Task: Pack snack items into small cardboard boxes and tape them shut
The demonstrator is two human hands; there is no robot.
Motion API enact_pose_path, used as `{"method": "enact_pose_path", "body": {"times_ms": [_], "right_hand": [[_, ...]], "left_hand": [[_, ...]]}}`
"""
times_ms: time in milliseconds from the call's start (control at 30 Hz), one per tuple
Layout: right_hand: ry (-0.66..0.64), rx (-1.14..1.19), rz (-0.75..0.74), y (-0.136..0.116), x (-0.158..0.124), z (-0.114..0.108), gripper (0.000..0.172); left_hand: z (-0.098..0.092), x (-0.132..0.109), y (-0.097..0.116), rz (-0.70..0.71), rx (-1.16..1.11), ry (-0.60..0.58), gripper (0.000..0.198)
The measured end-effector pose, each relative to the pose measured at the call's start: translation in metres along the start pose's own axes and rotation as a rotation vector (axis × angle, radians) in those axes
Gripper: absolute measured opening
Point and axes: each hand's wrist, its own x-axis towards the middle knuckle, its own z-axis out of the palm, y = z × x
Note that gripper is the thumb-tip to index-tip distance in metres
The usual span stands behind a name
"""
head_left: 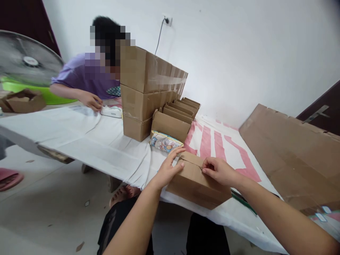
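Note:
A brown cardboard box point(199, 184) sits at the table's near edge in front of me, its top flaps folded nearly flat with a seam between them. My left hand point(170, 168) lies along the box's left end, fingers stretched and thumb apart. At the right end of the seam, my right hand point(219, 171) is closed, thumb and forefinger pinching the edge of a flap. Just beyond the box lies a printed plastic packet point(166, 141) in white, yellow and blue. Behind that stands a row of open cardboard boxes point(172, 124).
Taped cartons point(138, 92) are stacked on the cloth-covered table point(114, 148). Across it, a person in a purple shirt point(79, 71) leans over a white object point(111, 111). A large cardboard sheet point(289, 159) rises at right; a fan point(30, 60) stands at left.

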Motion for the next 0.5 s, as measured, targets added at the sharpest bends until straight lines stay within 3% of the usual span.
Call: {"method": "enact_pose_path", "body": {"times_ms": [100, 267, 500], "right_hand": [[0.047, -0.005, -0.045, 0.003, 0.0, 0.0, 0.006], [0.086, 0.055, -0.093, 0.017, 0.006, 0.004, 0.008], [0.104, 0.089, -0.125, 0.025, 0.009, 0.011, 0.006]], "left_hand": [[0.01, -0.008, 0.026, 0.159, 0.368, 0.154, 0.024], [0.041, -0.016, 0.041, 0.268, 0.632, -0.095, 0.026], [0.054, -0.015, 0.03, 0.384, 0.984, -0.099, 0.027]]}}
